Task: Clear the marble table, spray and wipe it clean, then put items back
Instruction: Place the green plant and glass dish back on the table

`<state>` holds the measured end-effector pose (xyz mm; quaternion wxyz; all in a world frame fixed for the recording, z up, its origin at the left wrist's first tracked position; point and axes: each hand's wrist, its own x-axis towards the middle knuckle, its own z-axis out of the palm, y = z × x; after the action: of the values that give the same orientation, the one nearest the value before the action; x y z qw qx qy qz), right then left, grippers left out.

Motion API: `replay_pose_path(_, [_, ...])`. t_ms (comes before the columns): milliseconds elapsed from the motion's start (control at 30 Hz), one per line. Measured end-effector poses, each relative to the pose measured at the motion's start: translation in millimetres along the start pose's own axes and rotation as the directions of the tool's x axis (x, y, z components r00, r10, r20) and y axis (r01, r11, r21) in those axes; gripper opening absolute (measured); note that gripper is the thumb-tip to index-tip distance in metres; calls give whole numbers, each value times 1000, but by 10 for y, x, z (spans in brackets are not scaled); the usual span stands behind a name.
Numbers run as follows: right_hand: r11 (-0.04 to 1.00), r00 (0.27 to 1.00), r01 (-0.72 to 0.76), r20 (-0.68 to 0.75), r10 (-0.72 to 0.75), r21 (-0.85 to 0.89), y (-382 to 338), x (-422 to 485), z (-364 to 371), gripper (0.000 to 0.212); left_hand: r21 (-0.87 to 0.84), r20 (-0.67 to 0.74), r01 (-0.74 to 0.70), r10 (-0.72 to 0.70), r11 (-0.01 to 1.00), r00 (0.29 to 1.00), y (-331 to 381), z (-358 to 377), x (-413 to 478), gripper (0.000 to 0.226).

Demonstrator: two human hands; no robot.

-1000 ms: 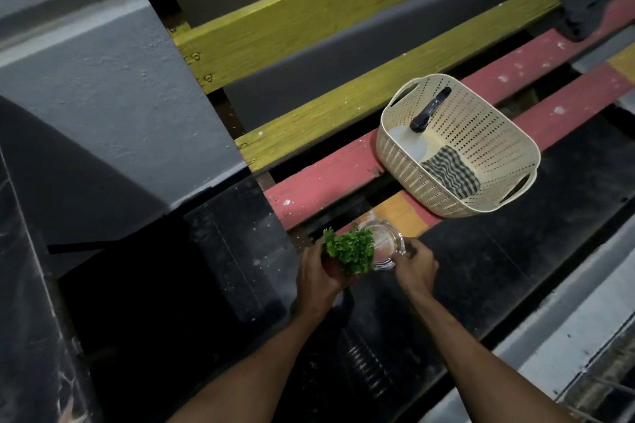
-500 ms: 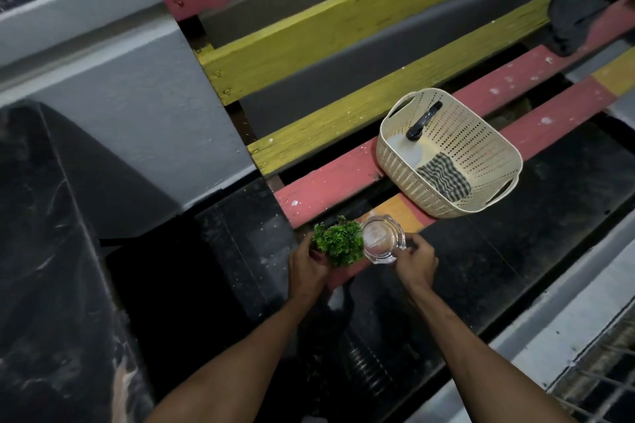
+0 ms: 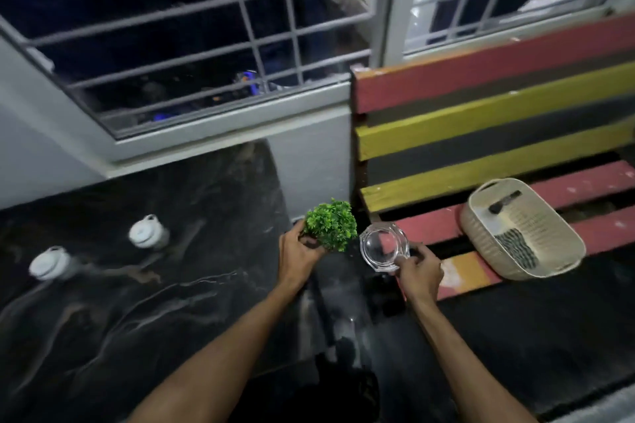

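A person stands between a black marble tabletop (image 3: 144,285) with pale veining and a slatted bench (image 3: 498,134) painted red and yellow. The left hand (image 3: 299,252) is closed around the base of a small green artificial plant (image 3: 331,225), held just off the tabletop's right edge. The right hand (image 3: 421,268) pinches the rim of a clear glass dish (image 3: 383,245), held in the air in front of the bench. Two white-lidded jars (image 3: 149,233) stand on the marble at left. A cream perforated basket (image 3: 522,228) sits on the bench seat, holding a checked cloth (image 3: 517,249). Behind, a barred window (image 3: 192,34) is set in a grey wall.
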<state>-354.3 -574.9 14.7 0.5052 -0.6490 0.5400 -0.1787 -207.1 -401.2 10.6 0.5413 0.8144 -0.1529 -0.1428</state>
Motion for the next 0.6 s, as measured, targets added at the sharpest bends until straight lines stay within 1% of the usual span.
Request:
replay_pose_path(67, [999,997,54,57,-54,-6,-243,-359,320,23,-20,-63,-15,14,1000,998,19,-660,21,55])
replay_pose_path(100, [998,993,66,94,-64,-14,-371,-580,538,24,-31,-87,-29,26,999,996,-3,-1057,41,57])
replay_pose_path(200, [994,981,107,164,-101,-28,-575,-1054,1038,26,-30,-131,-69,65,997,989,-57,-1931,178,65])
replay_pose_path(333, [994,967,90,245,-73,-56,-698,-1779,1958,23,-38,-181,-109,100,993,978,-309,-3144,378,66])
replay_pose_path(400, [992,963,97,260,-74,-77,-789,-2143,2448,21,-29,-204,-111,103,993,974,-529,-3690,514,67])
replay_pose_path(500, [995,954,65,298,-40,-74,-894,-2592,3114,19,8,-175,-95,95,995,980,-878,-4347,732,69])
replay_pose_path(600, [995,940,33,340,0,-93,-894,-2910,3732,21,53,-134,-60,66,997,989,-1251,-4851,1009,71])
